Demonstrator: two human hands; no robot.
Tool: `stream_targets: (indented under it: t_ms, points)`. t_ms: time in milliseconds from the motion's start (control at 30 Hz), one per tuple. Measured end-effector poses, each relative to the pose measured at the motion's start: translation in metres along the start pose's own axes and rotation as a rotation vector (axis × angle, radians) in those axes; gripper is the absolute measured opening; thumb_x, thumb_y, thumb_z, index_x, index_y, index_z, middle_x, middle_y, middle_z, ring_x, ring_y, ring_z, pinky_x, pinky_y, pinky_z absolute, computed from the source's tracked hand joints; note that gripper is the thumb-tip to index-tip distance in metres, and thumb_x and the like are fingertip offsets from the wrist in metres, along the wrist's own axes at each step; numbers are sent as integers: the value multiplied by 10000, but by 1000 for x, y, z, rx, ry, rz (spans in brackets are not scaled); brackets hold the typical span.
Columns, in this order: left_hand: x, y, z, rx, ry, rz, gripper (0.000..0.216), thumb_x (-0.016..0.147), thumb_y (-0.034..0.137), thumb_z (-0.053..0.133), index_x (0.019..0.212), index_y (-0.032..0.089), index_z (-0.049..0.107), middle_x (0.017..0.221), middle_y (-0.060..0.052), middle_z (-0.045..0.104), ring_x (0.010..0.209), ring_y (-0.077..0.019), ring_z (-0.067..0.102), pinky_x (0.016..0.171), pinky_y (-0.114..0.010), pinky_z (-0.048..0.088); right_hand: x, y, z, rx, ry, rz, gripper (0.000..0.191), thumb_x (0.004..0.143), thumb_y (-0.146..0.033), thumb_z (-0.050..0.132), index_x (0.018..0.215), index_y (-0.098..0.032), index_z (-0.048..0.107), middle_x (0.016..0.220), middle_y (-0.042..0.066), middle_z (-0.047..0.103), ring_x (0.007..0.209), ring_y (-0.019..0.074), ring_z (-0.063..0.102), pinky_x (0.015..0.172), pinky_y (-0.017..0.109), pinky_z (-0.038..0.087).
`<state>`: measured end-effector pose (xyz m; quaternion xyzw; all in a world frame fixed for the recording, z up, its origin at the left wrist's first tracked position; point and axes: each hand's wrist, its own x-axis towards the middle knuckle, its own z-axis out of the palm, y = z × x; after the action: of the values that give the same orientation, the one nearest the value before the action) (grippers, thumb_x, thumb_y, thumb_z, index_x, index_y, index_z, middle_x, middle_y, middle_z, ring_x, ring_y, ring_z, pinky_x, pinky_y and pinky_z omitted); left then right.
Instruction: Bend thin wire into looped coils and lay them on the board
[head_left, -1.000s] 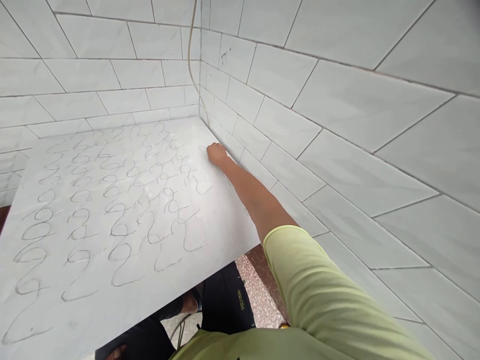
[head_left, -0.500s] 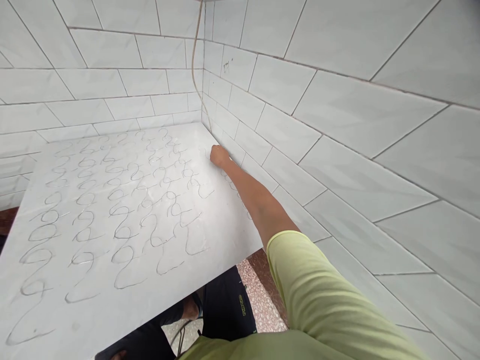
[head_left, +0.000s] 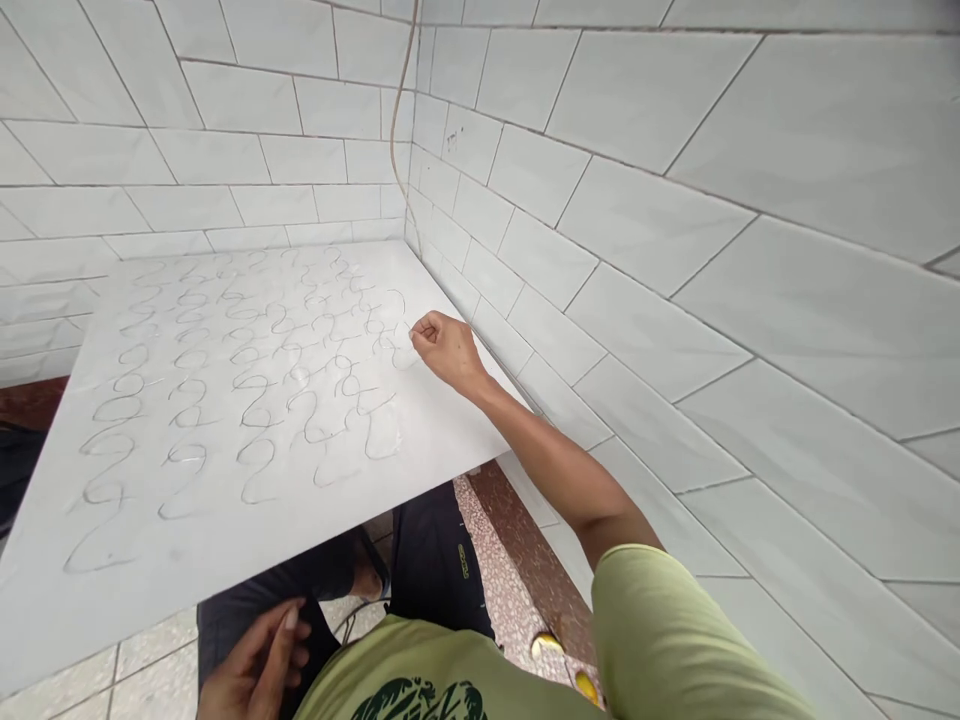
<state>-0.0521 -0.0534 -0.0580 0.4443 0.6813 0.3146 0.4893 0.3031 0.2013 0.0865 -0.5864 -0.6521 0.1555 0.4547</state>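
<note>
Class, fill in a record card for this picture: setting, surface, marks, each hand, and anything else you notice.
Setting: corner of white tiled walls
Surface: large white slab, flat, reaching into the corner
Marks: rows of looping grey squiggles across the slab
Right hand: fingers pinched, touching the slab near the right wall; any tool too small to tell
Left hand: low, open, against dark trousers
Other: thin cord hanging down the corner

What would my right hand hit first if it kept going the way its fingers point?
Probably nothing solid: the right hand points left across the slab, over the drawn loops; the back wall lies beyond.
</note>
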Motion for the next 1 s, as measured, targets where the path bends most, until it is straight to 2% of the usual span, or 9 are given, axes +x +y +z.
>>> stream_targets:
  t_ms: [167, 267, 367, 467, 567, 700, 800, 900, 1000]
  points:
    - [-9, 78, 17, 83, 38, 341, 478, 956, 575, 599, 1264, 221, 688, 983, -59, 754, 712, -190, 701, 708, -323, 609, -78, -50, 11, 147, -78, 4, 100, 895, -300, 626, 822, -236, 651, 805, 11, 687, 742, 176, 631, 689, 315, 490]
    - [-4, 114, 22, 208, 216, 678, 425, 995, 443, 601, 1373, 251, 627, 1226, -105, 683, 850, -197, 711, 740, -338, 616, -116, -69, 23, 361, -155, 132, 135, 882, -347, 672, 790, -250, 650, 741, 0, 665, 658, 170, 610, 617, 311, 489]
    - [4, 128, 23, 423, 246, 972, 454, 1010, 320, 597, 1462, 298, 560, 1376, -136, 578, 982, -202, 693, 775, -332, 602, -144, -78, 34, 577, -276, 272, 177, 853, -377, 715, 764, -243, 640, 660, -18, 636, 538, 141, 563, 516, 280, 443]
    - [10, 122, 20, 640, 224, 1094, 439, 1014, 274, 592, 1451, 319, 575, 1317, -125, 616, 909, -179, 686, 653, -260, 538, -161, -80, 41, 701, -372, 361, 182, 829, -362, 737, 766, -226, 635, 636, -27, 643, 460, 106, 521, 437, 241, 366]
    - [14, 110, 16, 725, 196, 1148, 384, 1018, 255, 585, 1394, 319, 623, 1241, -95, 674, 838, -159, 685, 634, -235, 501, -169, -79, 45, 774, -446, 434, 197, 800, -345, 768, 768, -206, 631, 639, -26, 656, 439, 90, 521, 395, 216, 311]
    - [14, 99, 14, 701, 123, 1171, 362, 1027, 216, 550, 1374, 285, 630, 1279, -102, 676, 934, -175, 709, 761, -257, 544, -175, -81, 47, 900, -530, 511, 298, 764, -410, 827, 783, -196, 619, 635, -30, 651, 425, 84, 516, 357, 200, 259]
    - [10, 101, 16, 585, 95, 1133, 313, 1019, 196, 546, 1303, 249, 666, 1263, -115, 688, 1004, -195, 711, 858, -296, 564, -178, -81, 47, 966, -578, 515, 363, 809, -513, 793, 791, -195, 618, 663, -24, 649, 441, 80, 524, 361, 200, 258]
    - [1, 113, 17, 248, 116, 964, 197, 1007, 223, 584, 1166, 208, 699, 1040, -83, 739, 902, -186, 726, 850, -315, 586, -184, -76, 46, 960, -519, 521, 405, 863, -602, 720, 827, -206, 640, 665, -18, 634, 458, 89, 528, 372, 209, 266]
    - [-6, 127, 18, -157, 86, 657, 170, 1000, 319, 620, 1069, 184, 697, 863, -41, 725, 712, -164, 713, 708, -315, 616, -192, -69, 43, 889, -315, 501, 396, 892, -594, 697, 787, -219, 629, 637, -22, 598, 467, 91, 496, 393, 218, 275]
